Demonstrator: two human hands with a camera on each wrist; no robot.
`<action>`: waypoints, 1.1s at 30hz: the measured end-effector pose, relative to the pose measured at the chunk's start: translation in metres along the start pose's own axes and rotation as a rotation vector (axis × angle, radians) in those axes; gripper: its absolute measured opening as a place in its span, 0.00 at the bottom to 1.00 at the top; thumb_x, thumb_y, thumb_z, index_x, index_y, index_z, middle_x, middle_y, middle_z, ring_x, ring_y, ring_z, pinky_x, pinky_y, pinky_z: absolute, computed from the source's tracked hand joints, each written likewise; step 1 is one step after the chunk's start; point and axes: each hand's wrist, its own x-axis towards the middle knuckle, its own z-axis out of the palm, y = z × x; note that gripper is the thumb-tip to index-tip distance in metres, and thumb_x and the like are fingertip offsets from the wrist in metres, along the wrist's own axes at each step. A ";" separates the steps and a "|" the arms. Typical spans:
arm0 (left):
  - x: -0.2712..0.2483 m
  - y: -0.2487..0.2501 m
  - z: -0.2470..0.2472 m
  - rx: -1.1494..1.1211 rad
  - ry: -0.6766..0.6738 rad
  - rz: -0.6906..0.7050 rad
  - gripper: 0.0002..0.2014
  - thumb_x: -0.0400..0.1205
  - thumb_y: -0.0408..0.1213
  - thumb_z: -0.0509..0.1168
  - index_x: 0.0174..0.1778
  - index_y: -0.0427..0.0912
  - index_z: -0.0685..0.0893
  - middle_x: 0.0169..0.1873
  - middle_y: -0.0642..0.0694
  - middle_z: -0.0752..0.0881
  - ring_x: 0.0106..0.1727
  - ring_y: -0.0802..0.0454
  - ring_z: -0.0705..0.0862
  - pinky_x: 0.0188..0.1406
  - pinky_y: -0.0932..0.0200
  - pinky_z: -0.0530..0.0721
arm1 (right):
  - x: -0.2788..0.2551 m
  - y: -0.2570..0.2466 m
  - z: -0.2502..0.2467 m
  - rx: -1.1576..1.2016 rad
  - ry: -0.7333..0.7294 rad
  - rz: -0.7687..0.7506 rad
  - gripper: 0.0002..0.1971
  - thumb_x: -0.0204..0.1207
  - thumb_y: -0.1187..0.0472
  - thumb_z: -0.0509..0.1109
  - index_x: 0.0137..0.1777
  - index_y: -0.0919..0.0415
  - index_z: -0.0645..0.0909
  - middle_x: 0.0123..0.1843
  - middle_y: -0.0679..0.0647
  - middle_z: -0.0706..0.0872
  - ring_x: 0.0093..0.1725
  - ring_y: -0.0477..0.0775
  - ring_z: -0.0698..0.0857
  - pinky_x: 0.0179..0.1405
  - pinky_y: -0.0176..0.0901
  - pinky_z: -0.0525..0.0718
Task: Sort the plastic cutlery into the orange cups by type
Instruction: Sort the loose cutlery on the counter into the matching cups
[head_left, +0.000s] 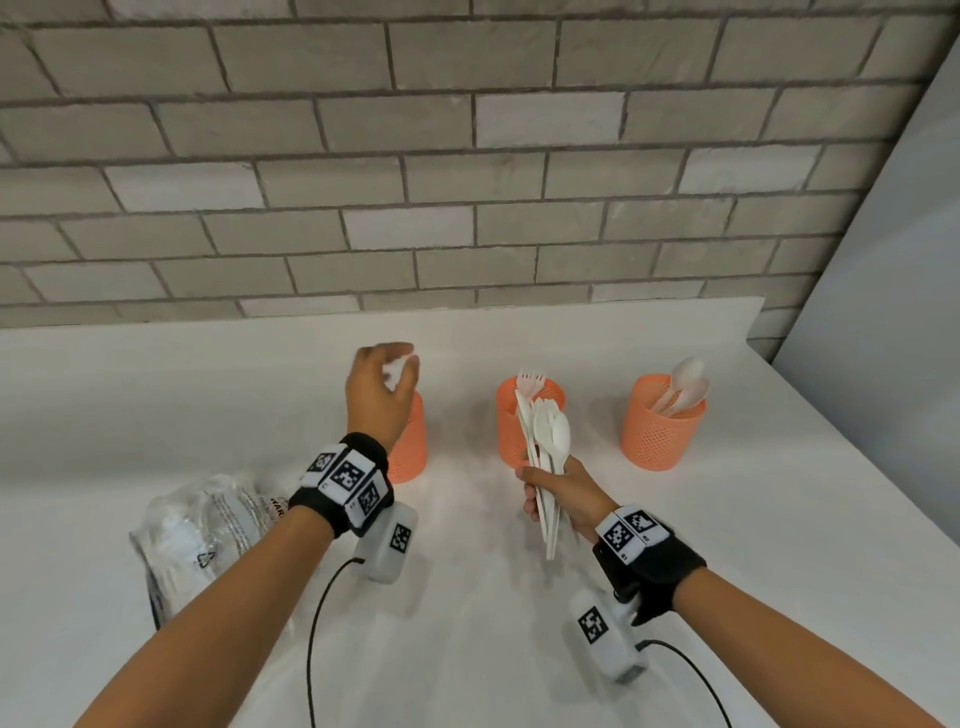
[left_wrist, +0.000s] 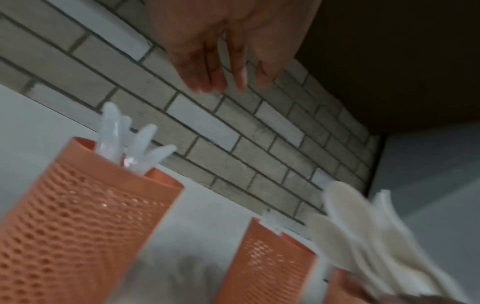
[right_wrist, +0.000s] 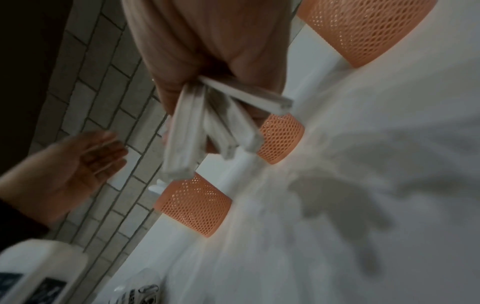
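Three orange mesh cups stand in a row on the white counter. My left hand (head_left: 397, 371) hovers empty above the left cup (head_left: 410, 452), its fingers (left_wrist: 221, 82) loose and straight. White knives (left_wrist: 130, 142) stick out of that cup (left_wrist: 85, 216). The middle cup (head_left: 511, 431) holds forks (head_left: 531, 382). The right cup (head_left: 664, 431) holds spoons (head_left: 685, 387). In front of the middle cup, my right hand (head_left: 550, 493) grips a bundle of mixed white cutlery (head_left: 548, 447) by the handles (right_wrist: 215, 127).
A crumpled clear plastic bag (head_left: 208, 530) lies on the counter (head_left: 519, 649) at the left, under my left forearm. A grey brick wall (head_left: 467, 182) runs behind the cups. The counter's right edge slants past the right cup.
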 end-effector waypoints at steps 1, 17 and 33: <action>-0.010 0.006 0.004 -0.039 -0.046 -0.015 0.07 0.81 0.32 0.64 0.52 0.37 0.85 0.53 0.40 0.85 0.47 0.53 0.81 0.47 0.73 0.76 | 0.000 0.001 0.003 0.007 0.026 -0.009 0.07 0.76 0.72 0.67 0.40 0.63 0.74 0.19 0.53 0.78 0.16 0.49 0.77 0.18 0.38 0.80; -0.089 0.033 0.061 -0.041 -0.366 -0.264 0.13 0.76 0.38 0.70 0.31 0.48 0.73 0.31 0.50 0.80 0.38 0.46 0.83 0.42 0.54 0.81 | -0.021 0.015 0.026 -0.168 0.108 -0.168 0.06 0.78 0.72 0.63 0.53 0.65 0.72 0.26 0.58 0.75 0.16 0.48 0.76 0.17 0.38 0.77; -0.044 0.066 0.038 -0.023 -0.271 -0.163 0.09 0.79 0.35 0.65 0.53 0.47 0.74 0.31 0.53 0.75 0.32 0.56 0.75 0.31 0.66 0.73 | -0.015 0.008 -0.003 -0.112 0.069 -0.121 0.03 0.79 0.68 0.65 0.47 0.63 0.73 0.30 0.58 0.79 0.12 0.44 0.73 0.14 0.32 0.73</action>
